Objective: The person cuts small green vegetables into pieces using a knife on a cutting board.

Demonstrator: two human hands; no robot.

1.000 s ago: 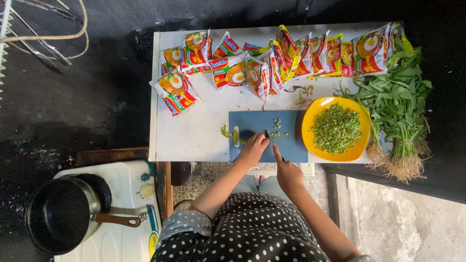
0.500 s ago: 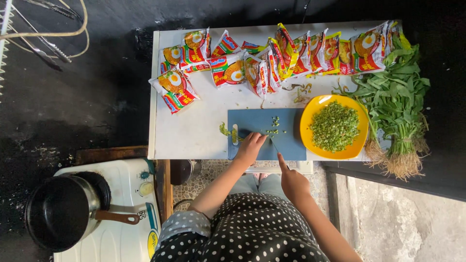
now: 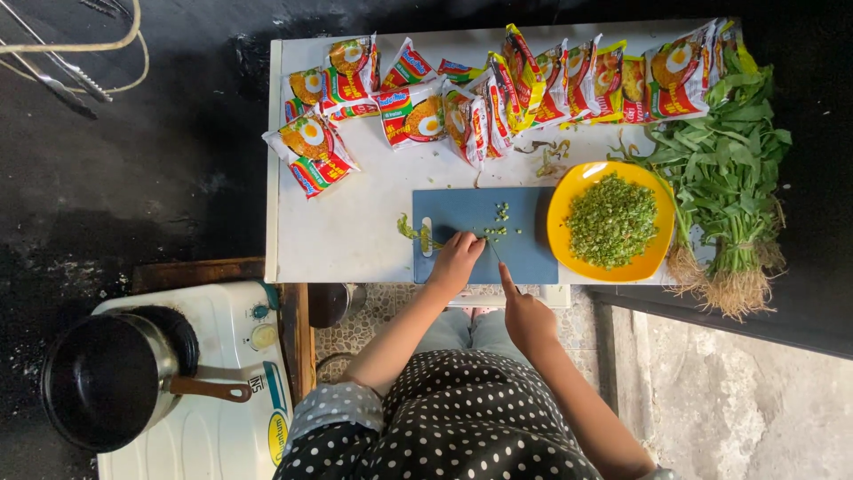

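Note:
A blue cutting board (image 3: 524, 258) lies on the white table (image 3: 355, 222) with a few chopped green bits (image 3: 499, 222) on it. My left hand (image 3: 455, 260) rests curled on the board, pressing down green stalks (image 3: 410, 229) that stick out to its left. My right hand (image 3: 524, 313) is at the board's near edge, gripping a knife (image 3: 495, 255) whose thin blade points onto the board beside my left fingers. A yellow bowl (image 3: 569, 188) heaped with chopped greens (image 3: 613, 220) sits just right of the board.
Several instant noodle packets (image 3: 418, 111) line the table's far side. A bunch of leafy greens with roots (image 3: 729, 187) lies at the right end. A dark pot with a handle (image 3: 98, 378) stands on a white stove (image 3: 213, 427) at the lower left.
My right hand drew back with the knife and has come forward to the board again. My left hand shifted slightly left along the stalks.

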